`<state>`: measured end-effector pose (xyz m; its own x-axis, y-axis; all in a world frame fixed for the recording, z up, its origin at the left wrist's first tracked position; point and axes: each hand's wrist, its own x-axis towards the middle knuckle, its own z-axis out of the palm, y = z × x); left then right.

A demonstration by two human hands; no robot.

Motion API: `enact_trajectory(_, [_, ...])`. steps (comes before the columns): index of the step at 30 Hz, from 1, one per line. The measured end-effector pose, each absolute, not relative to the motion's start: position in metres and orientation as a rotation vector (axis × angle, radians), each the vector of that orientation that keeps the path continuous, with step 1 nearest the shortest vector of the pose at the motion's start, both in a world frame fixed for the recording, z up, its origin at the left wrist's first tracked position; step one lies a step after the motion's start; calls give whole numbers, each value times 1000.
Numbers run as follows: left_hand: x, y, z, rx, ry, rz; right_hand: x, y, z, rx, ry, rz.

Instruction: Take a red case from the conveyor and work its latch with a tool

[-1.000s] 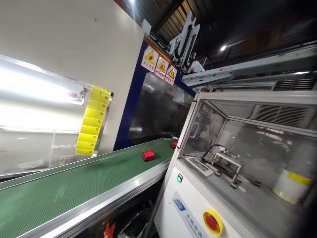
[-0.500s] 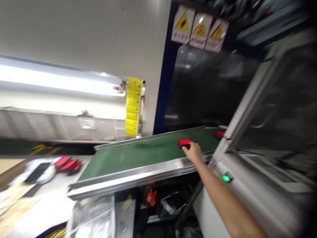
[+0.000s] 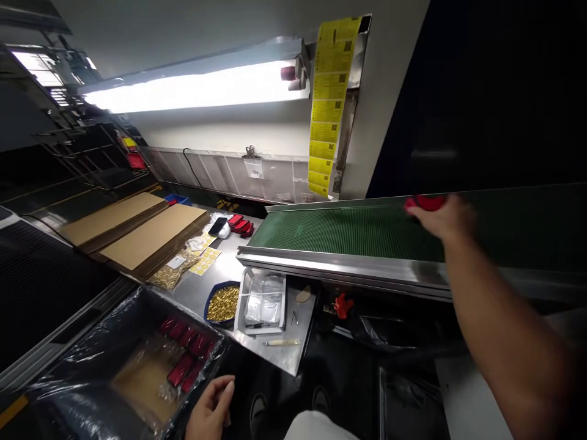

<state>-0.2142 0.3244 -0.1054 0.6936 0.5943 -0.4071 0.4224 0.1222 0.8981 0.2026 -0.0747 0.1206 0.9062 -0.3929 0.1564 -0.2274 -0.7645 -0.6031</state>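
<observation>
And there's the right hand (image 3: 440,219), fingers wrapped round a small red case (image 3: 425,203), a bit blurred, right over the green conveyor belt (image 3: 339,231)! Down low, the left hand (image 3: 210,408) sits half open, holding nothing, just beside the rim of a plastic-lined bin (image 3: 183,313) packed with red boxes (image 3: 181,370).

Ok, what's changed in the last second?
The right hand has reached out and taken hold of a red case on the green conveyor belt. The left hand has come into view, open, by a box of red cases. The view has swung left. The yellow label strip still hangs in place.
</observation>
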Motion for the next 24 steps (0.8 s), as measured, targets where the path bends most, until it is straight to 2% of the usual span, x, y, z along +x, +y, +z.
enact_trajectory(3, [-191,313,-87,1422,753,181,130,5,104,-2334,-185,-154])
enact_trajectory(5, [-174,308,-69,1300,724,195,66,61,78,-1994,-744,148])
enact_trajectory(8, [-162,311,-42,884,695,16,-23,129,30,-1801,-1135,168])
enact_trajectory(10, [-163,318,-29,652,697,-125,-65,158,4,-1764,-1202,163])
enact_trajectory(17, [-192,355,-24,517,872,-223,-102,185,-47,-1705,-958,389])
enact_trajectory(21, [-200,377,-29,566,929,-182,-56,182,-102,-1936,-152,391])
enact_trajectory(24, [-201,387,-28,575,961,-51,-2,175,-146,-2135,216,383])
